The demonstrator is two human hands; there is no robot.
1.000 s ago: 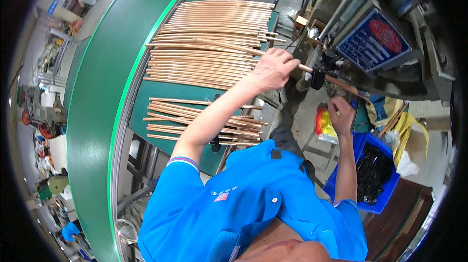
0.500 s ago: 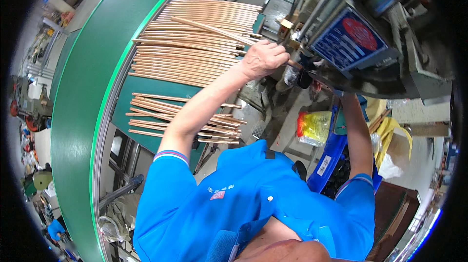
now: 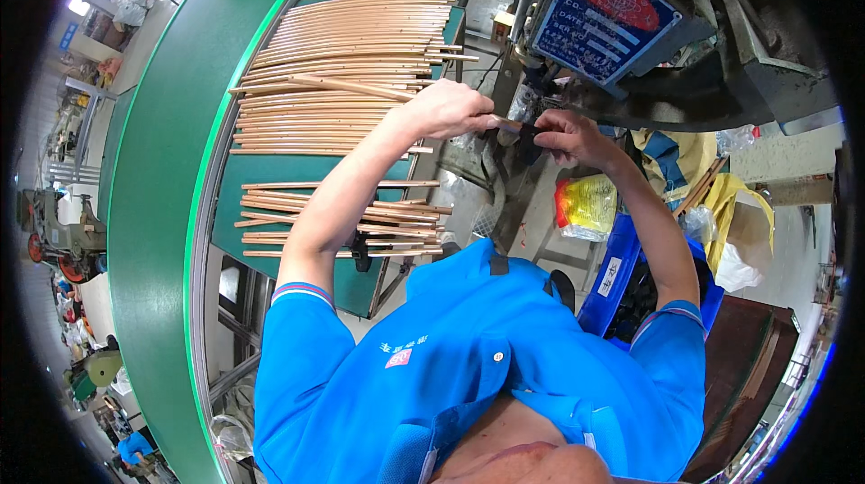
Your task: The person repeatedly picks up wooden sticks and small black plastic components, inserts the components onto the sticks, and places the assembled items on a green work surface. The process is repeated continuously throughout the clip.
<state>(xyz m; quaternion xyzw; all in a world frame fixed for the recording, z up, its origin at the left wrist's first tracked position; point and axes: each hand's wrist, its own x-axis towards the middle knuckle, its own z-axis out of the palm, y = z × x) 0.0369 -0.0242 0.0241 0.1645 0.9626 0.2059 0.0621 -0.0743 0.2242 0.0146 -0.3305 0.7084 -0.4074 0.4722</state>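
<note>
A long copper-brown rod (image 3: 351, 87) lies in my left hand (image 3: 448, 110), whose fingers are wrapped round it near its right end. Its left part slants over the rods on the green table. On the right end of the rod sits a small black fitting (image 3: 530, 143); its exact shape is too dark to make out. My right hand (image 3: 577, 138) pinches this fitting between thumb and fingers. Many similar rods (image 3: 306, 128) lie side by side beyond my left forearm, and a looser group of rods (image 3: 306, 205) lies nearer me.
A machine with a blue plate (image 3: 605, 15) stands at the upper right, just beyond my hands. On the left runs a green conveyor belt (image 3: 149, 259). A blue bin (image 3: 599, 299) of black parts stands below my right forearm, near a yellow-and-red plastic bag (image 3: 586, 205).
Both hands have come away from the machine toward me, with the rod and black fitting. My right hand, hidden behind the machine before, now shows at the rod's end.
</note>
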